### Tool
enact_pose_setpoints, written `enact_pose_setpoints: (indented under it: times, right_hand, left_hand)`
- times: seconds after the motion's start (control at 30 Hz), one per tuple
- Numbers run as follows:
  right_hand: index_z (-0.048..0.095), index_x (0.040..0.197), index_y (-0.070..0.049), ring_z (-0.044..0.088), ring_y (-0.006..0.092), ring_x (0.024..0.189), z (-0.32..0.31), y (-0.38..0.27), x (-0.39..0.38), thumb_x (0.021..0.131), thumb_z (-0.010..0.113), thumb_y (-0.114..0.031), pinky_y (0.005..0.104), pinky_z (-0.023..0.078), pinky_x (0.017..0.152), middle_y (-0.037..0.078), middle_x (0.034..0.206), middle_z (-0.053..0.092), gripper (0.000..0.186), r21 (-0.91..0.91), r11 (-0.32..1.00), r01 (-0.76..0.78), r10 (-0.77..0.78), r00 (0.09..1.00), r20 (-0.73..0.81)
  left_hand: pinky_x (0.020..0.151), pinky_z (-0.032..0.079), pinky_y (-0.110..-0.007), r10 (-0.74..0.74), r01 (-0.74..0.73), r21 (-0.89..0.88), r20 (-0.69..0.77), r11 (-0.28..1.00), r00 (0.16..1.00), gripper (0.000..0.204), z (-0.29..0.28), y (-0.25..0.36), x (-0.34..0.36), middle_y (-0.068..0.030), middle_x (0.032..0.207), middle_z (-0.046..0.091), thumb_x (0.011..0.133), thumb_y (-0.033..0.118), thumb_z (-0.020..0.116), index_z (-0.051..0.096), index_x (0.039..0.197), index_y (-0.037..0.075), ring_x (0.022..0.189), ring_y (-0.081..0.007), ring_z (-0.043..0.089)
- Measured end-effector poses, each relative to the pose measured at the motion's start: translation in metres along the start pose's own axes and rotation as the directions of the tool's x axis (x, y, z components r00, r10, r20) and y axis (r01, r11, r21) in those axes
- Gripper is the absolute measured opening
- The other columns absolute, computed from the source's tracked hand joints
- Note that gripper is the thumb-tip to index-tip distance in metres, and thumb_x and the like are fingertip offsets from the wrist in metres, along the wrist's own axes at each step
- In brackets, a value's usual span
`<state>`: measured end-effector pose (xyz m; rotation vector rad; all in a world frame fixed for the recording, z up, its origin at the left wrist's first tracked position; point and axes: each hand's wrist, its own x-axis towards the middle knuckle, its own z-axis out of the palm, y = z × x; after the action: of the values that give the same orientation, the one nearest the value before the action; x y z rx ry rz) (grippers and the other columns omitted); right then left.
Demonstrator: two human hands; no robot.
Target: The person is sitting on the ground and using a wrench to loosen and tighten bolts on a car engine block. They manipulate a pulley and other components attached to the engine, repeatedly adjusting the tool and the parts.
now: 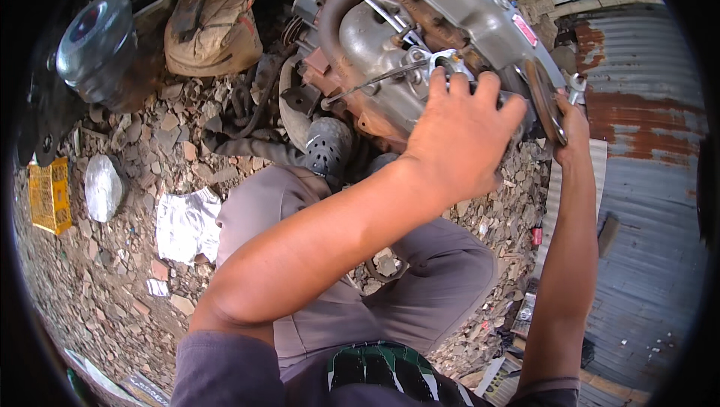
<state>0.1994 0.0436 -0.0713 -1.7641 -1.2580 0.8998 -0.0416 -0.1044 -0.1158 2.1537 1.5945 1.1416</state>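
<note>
The engine (461, 13) sits at 12 to 1 o'clock on rubble (142, 197). The left hand (466, 126) bends its fingers over a silver fitting (448, 58), partly hiding it; whether it grips, I cannot tell. At 2 o'clock the right hand (574, 128) grasps a wrench (577, 86), with a rusty ring (541, 100) between the hands. A shoe (328, 145) crowds the engine's 7 o'clock side. Around: sack (214, 36) at 11, jug (96, 51) at 10, crate (49, 197) at 9, corrugated sheet (649, 212) at 3.
</note>
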Motion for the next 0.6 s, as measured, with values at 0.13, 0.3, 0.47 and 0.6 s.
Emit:
enact_pose_setpoints:
  times: [0.13,0.3,0.47,0.6]
  right_hand:
    - [0.062,0.118,-0.008,0.065,0.0180,0.082,0.002,-0.004,-0.012,0.097,0.065,-0.033,0.0334,0.053,0.068,0.005,0.100,0.066,0.033,0.057,0.998,-0.025,0.026,1.000,-0.012]
    - [0.064,0.113,-0.009,0.065,0.0158,0.076,0.004,-0.006,-0.013,0.099,0.060,-0.039,0.0316,0.051,0.059,0.003,0.097,0.066,0.034,0.102,0.992,-0.070,0.067,0.997,0.028]
    - [0.064,0.116,-0.006,0.059,0.0144,0.070,-0.008,-0.007,-0.024,0.102,0.056,-0.040,0.0298,0.046,0.052,0.004,0.092,0.062,0.038,0.079,0.994,-0.073,0.071,0.997,0.038]
    - [0.064,0.118,-0.004,0.043,0.0066,0.051,-0.034,0.001,-0.032,0.102,0.055,-0.034,0.0198,0.031,0.041,-0.003,0.072,0.052,0.035,-0.071,0.995,0.076,-0.079,0.996,-0.043]
  left_hand:
    - [0.106,0.037,-0.054,0.019,-0.020,-0.024,-0.027,1.000,0.999,0.075,0.000,-0.002,-0.002,-0.0201,0.123,0.054,0.063,0.032,0.085,0.053,0.129,0.011,0.113,-0.0407,0.056]
    - [0.107,0.035,-0.057,0.011,-0.012,-0.071,-0.016,0.997,1.000,0.077,-0.004,-0.004,0.000,-0.0184,0.126,0.054,0.061,0.033,0.084,0.054,0.129,0.014,0.116,-0.0416,0.054]
    - [0.110,0.033,-0.057,0.004,-0.005,-0.059,-0.013,0.998,1.000,0.081,-0.004,-0.001,0.000,-0.0183,0.129,0.053,0.059,0.035,0.084,0.053,0.131,0.014,0.120,-0.0410,0.052]
    - [0.111,0.032,-0.054,0.012,-0.012,-0.047,0.002,0.999,1.000,0.083,-0.005,0.001,0.002,-0.0194,0.132,0.051,0.060,0.036,0.083,0.052,0.134,0.014,0.123,-0.0404,0.050]
